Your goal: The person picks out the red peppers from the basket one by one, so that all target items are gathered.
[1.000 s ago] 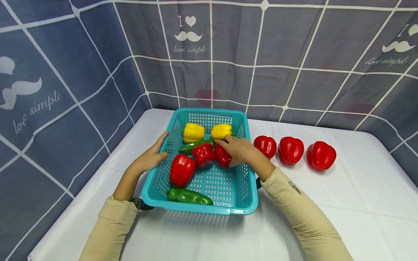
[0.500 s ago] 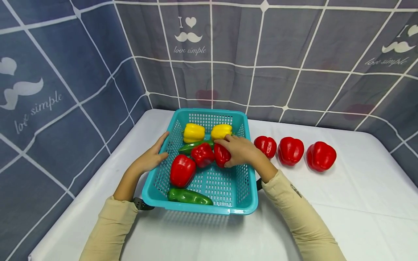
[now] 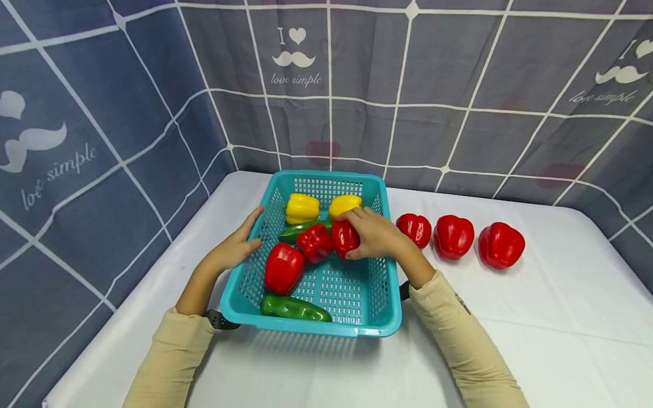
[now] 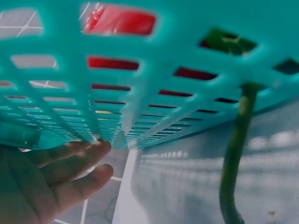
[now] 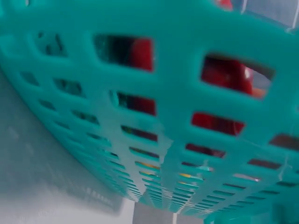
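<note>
The red pepper (image 3: 345,238) in the right hand (image 3: 374,235) looks glossy, probably plastic. The teal basket (image 3: 380,283) is perforated plastic. A matt white cloth covers the bench (image 3: 535,334).

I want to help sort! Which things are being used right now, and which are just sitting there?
In use:
right hand gripping a red pepper
left hand resting on the teal basket

Just sitting:
three red peppers on the table
yellow peppers
green pepper
</note>
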{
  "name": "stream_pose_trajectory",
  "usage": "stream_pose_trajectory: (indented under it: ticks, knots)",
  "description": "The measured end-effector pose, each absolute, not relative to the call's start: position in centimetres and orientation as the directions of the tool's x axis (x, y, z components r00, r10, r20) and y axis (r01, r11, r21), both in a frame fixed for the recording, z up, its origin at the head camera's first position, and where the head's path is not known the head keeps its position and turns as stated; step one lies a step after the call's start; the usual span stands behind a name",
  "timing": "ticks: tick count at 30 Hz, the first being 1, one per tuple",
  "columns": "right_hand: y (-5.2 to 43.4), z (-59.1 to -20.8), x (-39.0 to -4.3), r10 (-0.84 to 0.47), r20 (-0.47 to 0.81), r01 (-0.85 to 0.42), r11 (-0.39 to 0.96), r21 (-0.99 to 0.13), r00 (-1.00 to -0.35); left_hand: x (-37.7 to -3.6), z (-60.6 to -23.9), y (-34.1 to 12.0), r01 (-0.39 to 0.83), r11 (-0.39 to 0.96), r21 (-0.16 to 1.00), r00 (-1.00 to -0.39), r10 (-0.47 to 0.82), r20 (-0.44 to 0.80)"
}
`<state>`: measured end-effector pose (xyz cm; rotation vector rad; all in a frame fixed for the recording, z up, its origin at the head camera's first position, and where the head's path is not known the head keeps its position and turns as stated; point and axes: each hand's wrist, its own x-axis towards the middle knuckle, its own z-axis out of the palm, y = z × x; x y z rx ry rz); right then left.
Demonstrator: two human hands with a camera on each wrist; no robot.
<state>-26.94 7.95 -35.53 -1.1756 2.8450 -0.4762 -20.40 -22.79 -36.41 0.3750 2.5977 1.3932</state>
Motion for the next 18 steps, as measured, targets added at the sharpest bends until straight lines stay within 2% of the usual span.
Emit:
stream_pose_trajectory:
  ticks: [8,18]
  knots:
    - [8.86,-35.91,-26.64,-0.654,0.198,-0.668,0.62,-0.412,-0.73,-20.69,-36.49,-22.33,0.156,0.522,0.839,-0.95,0.313,-0.018]
    - [8.47,-35.86,-26.88,-0.638,0.27,-0.674,0.555,-0.488,-0.721,-20.28,-36.45,-22.87,0.14,0.527,0.839,-0.957,0.291,-0.023]
